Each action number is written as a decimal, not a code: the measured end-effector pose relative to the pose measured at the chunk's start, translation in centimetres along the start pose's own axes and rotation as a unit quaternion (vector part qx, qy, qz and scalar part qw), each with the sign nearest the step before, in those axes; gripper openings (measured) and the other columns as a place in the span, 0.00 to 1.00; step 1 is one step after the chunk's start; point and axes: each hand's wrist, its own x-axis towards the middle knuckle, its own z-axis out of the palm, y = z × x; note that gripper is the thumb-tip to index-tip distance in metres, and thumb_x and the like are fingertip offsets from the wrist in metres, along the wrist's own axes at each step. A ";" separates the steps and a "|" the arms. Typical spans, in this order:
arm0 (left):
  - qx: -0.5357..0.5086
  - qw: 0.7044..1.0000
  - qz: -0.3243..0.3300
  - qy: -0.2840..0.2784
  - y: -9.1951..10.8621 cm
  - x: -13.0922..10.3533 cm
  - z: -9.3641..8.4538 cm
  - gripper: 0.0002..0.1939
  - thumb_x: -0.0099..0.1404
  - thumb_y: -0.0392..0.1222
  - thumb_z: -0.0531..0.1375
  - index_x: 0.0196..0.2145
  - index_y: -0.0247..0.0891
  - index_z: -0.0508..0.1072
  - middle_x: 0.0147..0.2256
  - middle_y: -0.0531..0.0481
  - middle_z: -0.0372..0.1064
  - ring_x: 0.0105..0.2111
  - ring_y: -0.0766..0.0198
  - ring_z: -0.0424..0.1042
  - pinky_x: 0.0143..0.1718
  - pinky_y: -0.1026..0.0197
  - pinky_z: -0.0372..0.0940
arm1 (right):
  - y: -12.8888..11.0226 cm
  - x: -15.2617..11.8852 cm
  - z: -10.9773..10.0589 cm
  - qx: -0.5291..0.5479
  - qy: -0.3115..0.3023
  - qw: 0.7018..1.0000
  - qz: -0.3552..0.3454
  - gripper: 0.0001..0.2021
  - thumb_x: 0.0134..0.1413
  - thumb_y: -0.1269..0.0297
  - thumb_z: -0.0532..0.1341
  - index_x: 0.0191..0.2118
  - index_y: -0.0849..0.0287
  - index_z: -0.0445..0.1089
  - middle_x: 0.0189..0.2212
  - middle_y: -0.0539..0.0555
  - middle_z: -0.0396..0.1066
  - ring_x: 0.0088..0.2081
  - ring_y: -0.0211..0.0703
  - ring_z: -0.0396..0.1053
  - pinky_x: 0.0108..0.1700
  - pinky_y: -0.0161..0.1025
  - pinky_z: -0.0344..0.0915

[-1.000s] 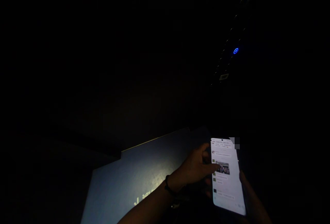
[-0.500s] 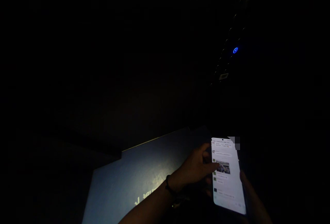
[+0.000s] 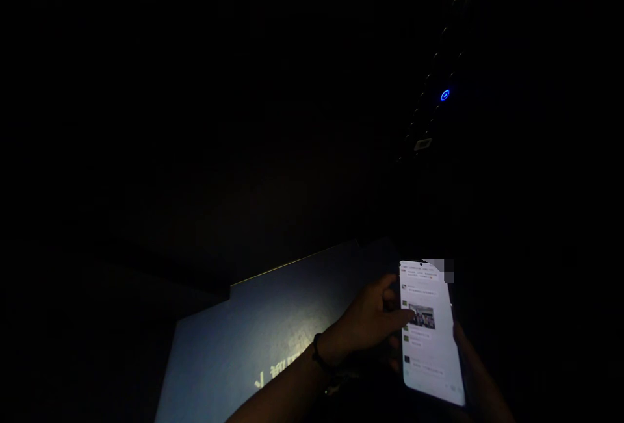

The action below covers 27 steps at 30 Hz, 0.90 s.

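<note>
A smartphone [image 3: 439,358] with a bright screen is tilted upright at the lower right. The screen shows a chat page with a small photo in the middle. My left hand [image 3: 368,316], with a dark bracelet on the wrist, is closed at the phone's left edge. Its thumb lies over the screen beside the photo, and its other fingers curl at the edge and partly behind. Along the right edge of the phone, my right hand [image 3: 475,364] grips it. Most of that hand is dark, and fingertips show faintly at the opposite edge.
A bluish, lit floor panel [image 3: 209,351] with pale upside-down lettering lies below my left arm. On the dark wall at the right, a round button glows blue [image 3: 445,95] among faint rows of glints, above a small plate [image 3: 423,144]. Everything else is nearly black.
Almost nothing differs. The phone has shifted very slightly, while both hands keep the same hold and the screen shows the same page.
</note>
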 end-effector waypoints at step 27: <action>-0.010 1.000 -0.014 -0.005 0.1 -0.1 0.2 0.23 0.58 0.37 0.63 0.50 0.34 0.65 0.43 0.40 0.75 0.34 0.59 0.77 0.23 0.68 0.67 | -0.1 2.9 -2.4 0.047 -0.031 0.995 0.079 0.25 0.36 0.44 0.72 0.34 0.62 0.77 0.35 0.63 0.77 0.40 0.64 0.74 0.43 0.60 0.70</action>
